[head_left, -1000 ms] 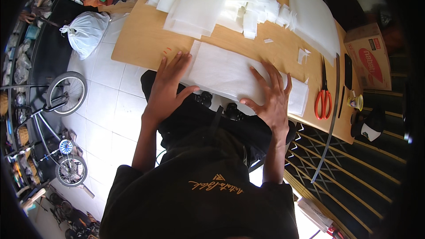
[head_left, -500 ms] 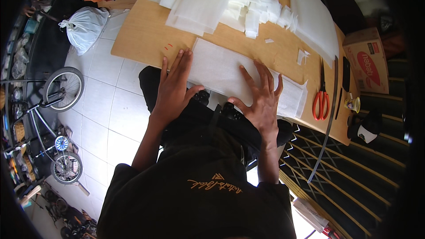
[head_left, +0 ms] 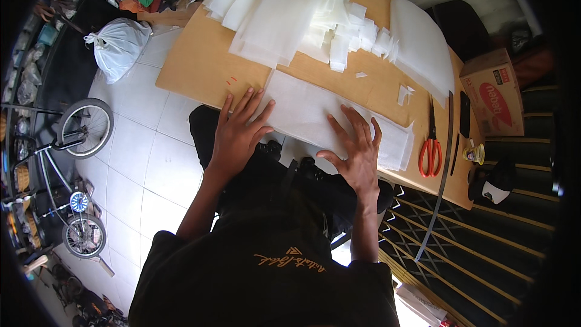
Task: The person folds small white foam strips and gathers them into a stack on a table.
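Observation:
A long white foam-like sheet [head_left: 308, 100] lies flat along the near edge of the wooden table [head_left: 200, 54], its near side reaching that edge. My left hand [head_left: 241, 130] is at the sheet's left end, fingers spread, fingertips at its corner and on the bare wood beside it. Towards the sheet's right half, my right hand [head_left: 358, 151] rests with its fingers fanned out on the surface and the thumb stretched to the left. Neither hand grips anything. Beyond the sheet lie a stack of similar long white sheets [head_left: 272, 18] and small white offcuts [head_left: 357, 33].
Red-handled scissors [head_left: 430, 154] and a long thin dark strip [head_left: 449, 139] lie at the right, the strip overhanging the edge. Nearby are a small yellow cup [head_left: 475, 154], a curved white stack [head_left: 423, 45] and a cardboard box [head_left: 493, 97]. A bicycle [head_left: 78, 181] and white bag [head_left: 119, 48] occupy the left.
My left hand has shifted slightly down and its fingers have spread wider. My right hand's fingers have moved a little left across the sheet. The view has tilted slightly.

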The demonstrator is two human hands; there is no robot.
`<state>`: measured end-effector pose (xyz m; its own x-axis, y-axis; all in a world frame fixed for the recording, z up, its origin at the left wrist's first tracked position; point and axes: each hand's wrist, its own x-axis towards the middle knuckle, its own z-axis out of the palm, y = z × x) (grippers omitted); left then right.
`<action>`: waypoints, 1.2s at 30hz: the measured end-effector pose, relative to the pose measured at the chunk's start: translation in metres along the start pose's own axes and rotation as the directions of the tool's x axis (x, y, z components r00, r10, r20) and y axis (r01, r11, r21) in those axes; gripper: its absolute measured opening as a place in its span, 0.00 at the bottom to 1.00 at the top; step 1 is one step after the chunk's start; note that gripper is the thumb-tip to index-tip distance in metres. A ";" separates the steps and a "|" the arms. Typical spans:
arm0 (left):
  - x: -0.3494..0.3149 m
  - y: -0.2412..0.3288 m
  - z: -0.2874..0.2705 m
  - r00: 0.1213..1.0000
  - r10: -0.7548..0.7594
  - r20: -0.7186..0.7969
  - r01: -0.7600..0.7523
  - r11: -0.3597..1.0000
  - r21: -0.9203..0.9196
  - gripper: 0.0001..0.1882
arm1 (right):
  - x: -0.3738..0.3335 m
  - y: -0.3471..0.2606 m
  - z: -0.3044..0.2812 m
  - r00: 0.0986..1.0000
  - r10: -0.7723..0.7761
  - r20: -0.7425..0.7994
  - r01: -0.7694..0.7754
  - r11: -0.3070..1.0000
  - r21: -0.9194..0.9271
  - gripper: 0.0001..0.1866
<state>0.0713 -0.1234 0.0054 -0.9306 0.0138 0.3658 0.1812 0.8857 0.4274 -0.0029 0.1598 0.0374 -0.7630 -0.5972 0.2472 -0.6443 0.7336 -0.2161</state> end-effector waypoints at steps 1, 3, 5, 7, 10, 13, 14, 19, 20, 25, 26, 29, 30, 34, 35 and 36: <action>0.000 0.000 0.000 1.000 0.004 -0.014 -0.004 1.000 0.001 0.29 | 0.000 0.000 -0.003 1.000 0.002 -0.010 -0.002 1.000 -0.016 0.41; -0.001 0.000 0.002 0.999 0.010 -0.033 -0.010 1.000 -0.004 0.28 | -0.002 0.008 -0.007 1.000 -0.024 -0.014 0.024 1.000 0.001 0.39; -0.001 -0.002 0.003 0.999 0.015 -0.048 -0.014 1.000 0.013 0.28 | -0.006 0.016 -0.012 0.999 -0.042 -0.026 0.042 0.999 0.007 0.36; -0.001 -0.002 0.005 0.999 0.018 -0.043 -0.016 0.999 0.033 0.29 | -0.015 0.024 -0.017 0.998 -0.042 -0.045 0.042 0.999 -0.003 0.32; 0.000 -0.002 0.004 0.999 0.021 -0.025 -0.019 0.998 0.066 0.29 | -0.032 0.037 -0.017 0.998 0.005 -0.070 -0.003 1.000 0.017 0.29; 0.001 -0.002 0.002 1.000 0.017 -0.006 -0.016 0.997 0.074 0.30 | -0.055 0.045 -0.010 0.985 0.056 -0.165 -0.061 0.998 -0.025 0.25; 0.000 -0.004 0.003 0.999 0.033 0.010 -0.034 0.995 0.095 0.29 | -0.063 0.047 -0.007 0.978 0.070 -0.196 -0.079 0.996 -0.042 0.24; 0.002 -0.012 0.003 0.995 0.088 0.042 -0.093 0.985 0.148 0.26 | -0.075 0.043 0.003 0.941 0.100 -0.324 -0.115 0.993 -0.028 0.20; 0.002 -0.012 0.002 0.995 0.094 0.043 -0.100 0.983 0.157 0.26 | -0.075 0.043 0.003 0.936 0.101 -0.336 -0.115 0.993 -0.023 0.20; 0.004 -0.019 -0.001 0.993 0.115 0.027 -0.118 0.984 0.135 0.25 | -0.070 0.043 0.005 0.934 0.120 -0.336 -0.116 0.993 0.031 0.18; 0.005 -0.018 -0.001 0.992 0.118 0.035 -0.121 0.985 0.121 0.25 | -0.074 0.043 0.004 0.936 0.131 -0.326 -0.123 0.991 0.045 0.18; 0.008 -0.016 -0.002 0.992 0.126 0.022 -0.127 0.986 0.104 0.25 | -0.078 0.046 0.008 0.940 0.131 -0.316 -0.123 0.991 0.046 0.17; 0.008 -0.016 -0.004 0.991 0.132 0.020 -0.134 0.985 0.105 0.26 | -0.077 0.044 0.008 0.938 0.134 -0.320 -0.124 0.991 0.050 0.17; 0.015 -0.008 -0.019 0.984 0.100 -0.145 -0.117 0.987 -0.109 0.24 | -0.079 0.039 0.001 0.930 0.160 -0.331 -0.132 0.986 0.105 0.20; 0.024 -0.008 -0.023 0.972 0.089 -0.220 -0.123 0.981 -0.149 0.24 | -0.075 0.037 0.000 0.927 0.161 -0.340 -0.133 0.985 0.106 0.20; 0.036 -0.005 -0.028 0.954 0.081 -0.290 -0.139 0.973 -0.186 0.24 | -0.071 0.036 0.001 0.922 0.169 -0.349 -0.136 0.984 0.118 0.20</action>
<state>0.0460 -0.1407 0.0392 -0.7804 -0.0496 0.6233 0.3652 0.7730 0.5188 0.0279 0.2286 0.0107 -0.7939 -0.3135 0.5210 -0.5364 0.7646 -0.3573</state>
